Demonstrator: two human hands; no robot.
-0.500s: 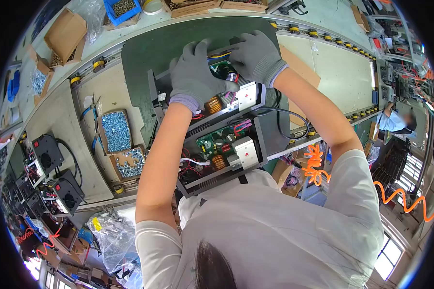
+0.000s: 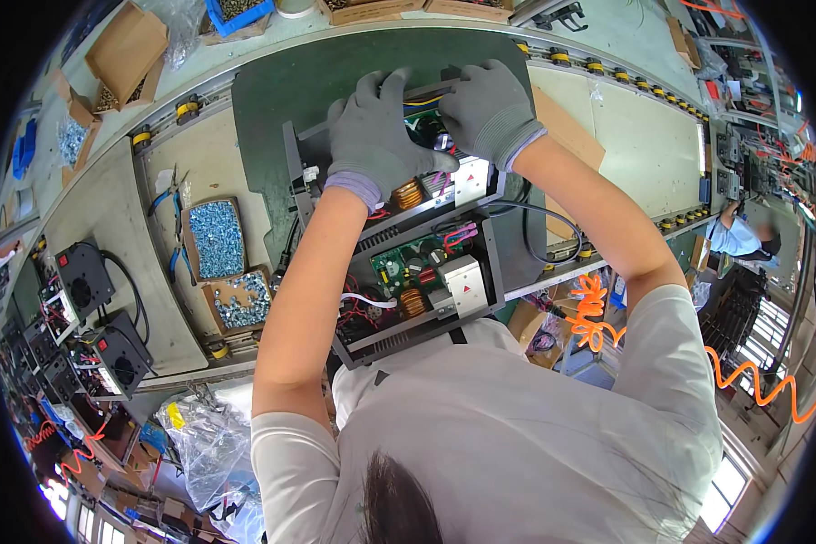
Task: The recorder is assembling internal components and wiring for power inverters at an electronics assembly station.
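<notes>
Both hands wear grey knit gloves over an open metal electronics housing (image 2: 294, 177) on the green mat. My left hand (image 2: 372, 136) lies across its left part, fingers spread toward the far wall and thumb stretched above the components. At the far right, my right hand (image 2: 490, 109) has its fingers curled in by the far wall; what they pinch, if anything, is hidden. Yellow and blue wires (image 2: 422, 102) run between the hands. Inside show a green circuit board, a copper coil (image 2: 408, 194) and a silver block (image 2: 471, 179). A second, similar housing (image 2: 492, 272) stands nearer my body.
To the left are a box of small bluish metal parts (image 2: 216, 239), a smaller box (image 2: 242, 301) and blue-handled pliers (image 2: 174, 227). Black units (image 2: 86, 276) stand farther left. A black cable (image 2: 553, 213) loops off the right side, near an orange coiled hose (image 2: 589, 313).
My right hand's fingers have curled in more and shifted slightly right. The left hand keeps nearly the same spread pose on the housing. The whole view has shifted slightly.
</notes>
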